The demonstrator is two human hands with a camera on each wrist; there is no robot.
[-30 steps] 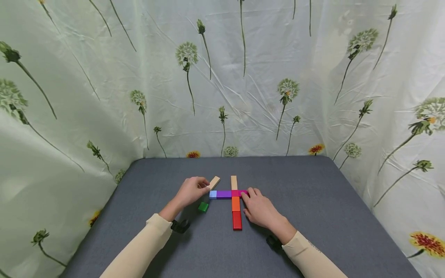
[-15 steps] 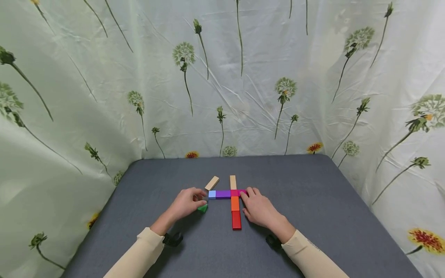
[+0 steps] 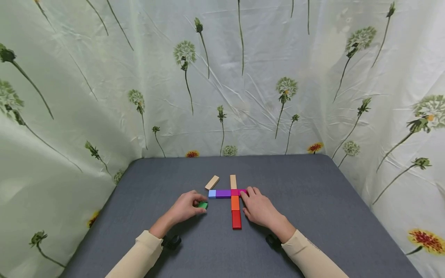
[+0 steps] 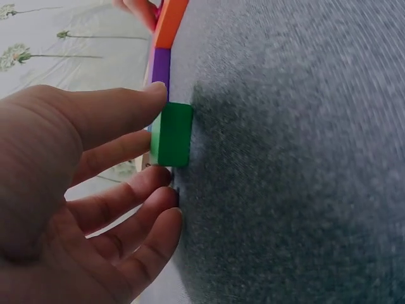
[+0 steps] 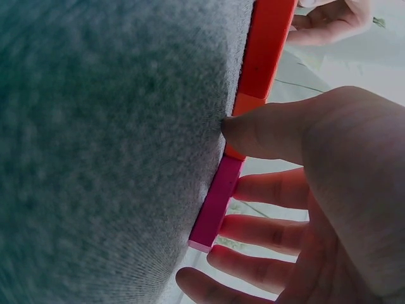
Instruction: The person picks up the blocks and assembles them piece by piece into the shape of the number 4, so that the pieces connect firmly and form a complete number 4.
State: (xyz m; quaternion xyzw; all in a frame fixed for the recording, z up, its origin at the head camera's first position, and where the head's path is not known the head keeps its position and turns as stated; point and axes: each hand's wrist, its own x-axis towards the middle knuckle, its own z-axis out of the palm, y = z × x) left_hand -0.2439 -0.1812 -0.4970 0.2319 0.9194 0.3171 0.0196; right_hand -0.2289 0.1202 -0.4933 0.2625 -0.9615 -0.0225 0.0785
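Observation:
My left hand [image 3: 187,205] is at the small green block [image 3: 203,205], left of a cross of coloured blocks. In the left wrist view, thumb and fingers lie at opposite ends of the green block [image 4: 176,134], pinching it. My right hand [image 3: 259,206] rests at the cross's right arm, its fairly straight fingertips touching the magenta block [image 5: 217,202]. Its thumb lies apart, beside the orange block [image 3: 235,203]. The cross also has a light blue block [image 3: 212,194], a purple block [image 3: 223,194], a red block [image 3: 236,220] and a plain wooden block [image 3: 233,181].
A loose wooden block [image 3: 212,182] lies slanted behind the light blue one. Dark grey cloth covers the table [image 3: 292,173]. A pale curtain [image 3: 257,96] with dandelion prints hangs behind and at both sides.
My left hand has moved from the loose wooden block down towards me to the green block and closed its fingers on it. My right hand has stayed at the magenta block.

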